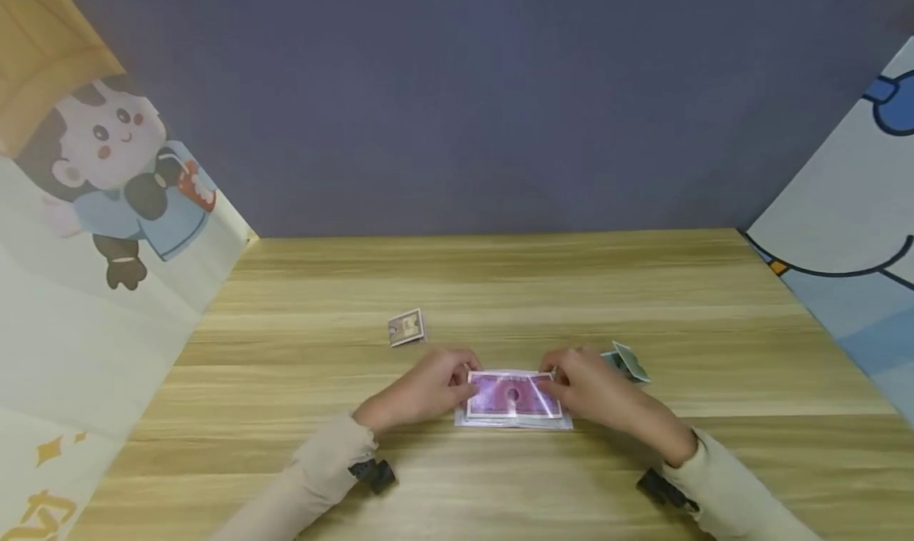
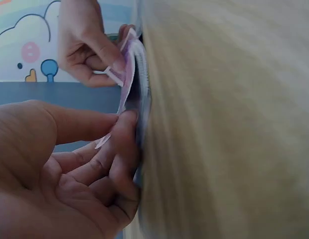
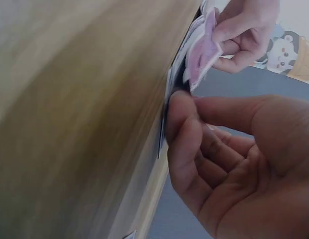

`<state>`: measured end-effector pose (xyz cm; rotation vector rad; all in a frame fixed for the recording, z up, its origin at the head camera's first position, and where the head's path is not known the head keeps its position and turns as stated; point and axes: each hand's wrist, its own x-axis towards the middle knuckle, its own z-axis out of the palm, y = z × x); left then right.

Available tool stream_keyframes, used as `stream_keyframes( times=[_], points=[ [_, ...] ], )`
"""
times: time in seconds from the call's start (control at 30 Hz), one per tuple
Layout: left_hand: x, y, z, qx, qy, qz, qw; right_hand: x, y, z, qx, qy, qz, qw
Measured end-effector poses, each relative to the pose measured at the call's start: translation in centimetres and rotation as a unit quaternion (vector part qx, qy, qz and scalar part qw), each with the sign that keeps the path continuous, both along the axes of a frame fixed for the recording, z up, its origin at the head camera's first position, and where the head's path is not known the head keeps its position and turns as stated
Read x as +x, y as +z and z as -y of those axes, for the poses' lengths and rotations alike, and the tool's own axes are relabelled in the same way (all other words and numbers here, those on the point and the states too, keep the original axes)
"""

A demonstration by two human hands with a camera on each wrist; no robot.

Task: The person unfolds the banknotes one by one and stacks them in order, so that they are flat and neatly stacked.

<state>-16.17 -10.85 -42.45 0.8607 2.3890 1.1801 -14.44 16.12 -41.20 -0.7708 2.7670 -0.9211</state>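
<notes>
A purple banknote [image 1: 512, 396] with a white border is stretched between the two hands, its face catching the light. My left hand [image 1: 432, 386] pinches its left end between thumb and forefinger. At the opposite end, my right hand [image 1: 596, 390] pinches it the same way. Under the purple note lies a small stack of notes [image 1: 514, 423], whose pale near edge shows below it. Seen edge-on in the left wrist view, the purple note [image 2: 128, 74] bows up from the notes beneath, with a dark gap between them.
A folded brown note [image 1: 407, 328] lies on the wooden table [image 1: 357, 279] beyond the left hand. Just behind the right hand sits a folded green note [image 1: 631, 362], one flap raised. A dark wall [image 1: 485, 105] closes off the back, and printed panels flank both sides.
</notes>
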Motion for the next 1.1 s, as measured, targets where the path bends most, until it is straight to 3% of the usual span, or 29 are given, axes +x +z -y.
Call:
stream_keyframes(
  times=[0.13, 0.8, 0.9, 1.1],
  points=[
    [0.2, -0.2, -0.2, -0.016, -0.001, -0.016, 0.9997, 0.1, -0.3, 0.1, 0.013, -0.015, -0.001, 0.9998],
    [0.4, -0.1, -0.1, -0.024, 0.007, -0.002, 0.9997, 0.8, -0.1, 1.0, 0.074, -0.025, -0.067, 0.9947],
    [0.3, 0.0, -0.2, -0.017, 0.006, -0.005, 0.9998, 0.9, -0.1, 1.4, 0.036, 0.007, -0.048, 0.9982],
    [0.3, -0.3, -0.3, -0.017, -0.015, -0.026, 0.9994, 0.8, -0.6, 1.5, -0.035, 0.070, 0.042, 0.9960]
  ],
)
